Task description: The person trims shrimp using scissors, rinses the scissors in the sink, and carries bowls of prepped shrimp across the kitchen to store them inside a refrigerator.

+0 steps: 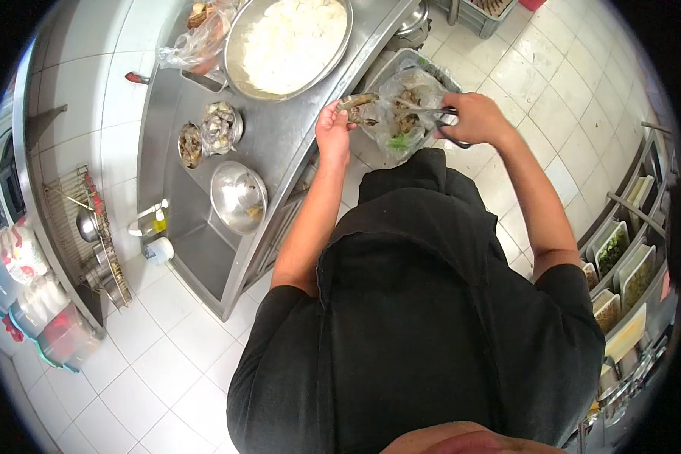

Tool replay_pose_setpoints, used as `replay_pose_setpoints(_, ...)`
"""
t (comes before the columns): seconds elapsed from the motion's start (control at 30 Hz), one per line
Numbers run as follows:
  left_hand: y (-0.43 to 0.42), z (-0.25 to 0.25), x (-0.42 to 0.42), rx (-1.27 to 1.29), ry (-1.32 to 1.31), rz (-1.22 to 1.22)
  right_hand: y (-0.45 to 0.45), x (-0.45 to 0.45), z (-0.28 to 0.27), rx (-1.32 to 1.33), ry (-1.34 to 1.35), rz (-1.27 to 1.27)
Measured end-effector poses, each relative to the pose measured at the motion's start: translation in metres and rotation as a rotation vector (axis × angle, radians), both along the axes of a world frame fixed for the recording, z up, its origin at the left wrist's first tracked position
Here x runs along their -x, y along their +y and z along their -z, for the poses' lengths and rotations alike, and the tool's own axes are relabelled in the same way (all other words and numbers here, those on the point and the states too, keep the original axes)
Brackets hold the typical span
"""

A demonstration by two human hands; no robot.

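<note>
My left hand is closed on a shrimp near the counter edge, with the shrimp's body sticking out to the right. In my right hand is a pair of black-handled scissors, its blades pointing left toward the shrimp. Below both hands stands a bin lined with a clear plastic bag. Brownish scraps and a bit of green lie in the bag. On the counter, a metal bowl holds greyish shrimp, and a smaller bowl beside it holds darker pieces.
A wide metal basin of white food sits on the steel counter, next to a plastic bag. Nearer me, a shiny bowl stands by the sink. Food containers line the right side. A grey crate is beyond the bin.
</note>
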State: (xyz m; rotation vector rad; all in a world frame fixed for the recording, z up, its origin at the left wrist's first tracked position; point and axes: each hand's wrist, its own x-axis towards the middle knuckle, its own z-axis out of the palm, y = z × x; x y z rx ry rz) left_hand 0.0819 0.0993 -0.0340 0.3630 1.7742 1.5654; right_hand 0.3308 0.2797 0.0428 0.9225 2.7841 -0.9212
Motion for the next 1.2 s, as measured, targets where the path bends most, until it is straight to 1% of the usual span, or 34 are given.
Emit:
replay_pose_setpoints(0.03, 0.001, -0.003, 0.000, 0.001, 0.020, 0.015, -0.004, 0.008, 0.005, -0.017, 0.014, -0.024)
replay_pose_setpoints(0.13, 0.006, -0.010, -0.003, -0.017, 0.019, 0.017, -0.010, 0.031, 0.004, 0.003, -0.052, -0.047)
replay_pose_setpoints(0.23, 0.006, -0.013, -0.003, -0.023, 0.004, -0.001, -0.014, 0.042, 0.016, -0.007, 0.011, -0.046)
replay_pose_setpoints(0.43, 0.002, -0.006, 0.001, 0.005, 0.022, -0.003, -0.013, 0.048, 0.032, -0.098, 0.028, -0.140)
replay_pose_setpoints(0.53, 0.002, 0.003, 0.004, 0.040, 0.038, 0.049, -0.012, 0.045, 0.036, -0.098, -0.026, -0.176)
replay_pose_setpoints(0.67, 0.006, 0.002, -0.003, 0.061, -0.003, 0.015, -0.008, 0.035, 0.060, -0.128, -0.006, -0.172)
replay_pose_setpoints(0.73, 0.007, 0.006, -0.001, 0.050, -0.034, 0.005, -0.008, 0.031, 0.060, -0.140, -0.036, -0.140)
replay_pose_setpoints(0.83, 0.008, 0.011, 0.002, 0.063, -0.059, -0.014, -0.007, 0.024, 0.049, -0.034, -0.105, -0.088)
replay_pose_setpoints(0.93, 0.009, 0.014, 0.008, 0.049, -0.107, -0.032, -0.016, 0.027, 0.041, 0.045, -0.119, -0.060)
replay_pose_setpoints(1.07, 0.010, 0.003, 0.000, 0.087, -0.085, -0.036, -0.019, 0.039, 0.044, 0.053, -0.082, -0.036)
replay_pose_setpoints(1.13, 0.011, 0.004, 0.000, 0.078, -0.080, -0.013, -0.019, 0.048, 0.034, 0.054, -0.087, -0.043)
replay_pose_setpoints(1.2, 0.010, 0.003, -0.003, 0.093, -0.057, 0.019, -0.020, 0.053, 0.043, 0.030, -0.035, -0.074)
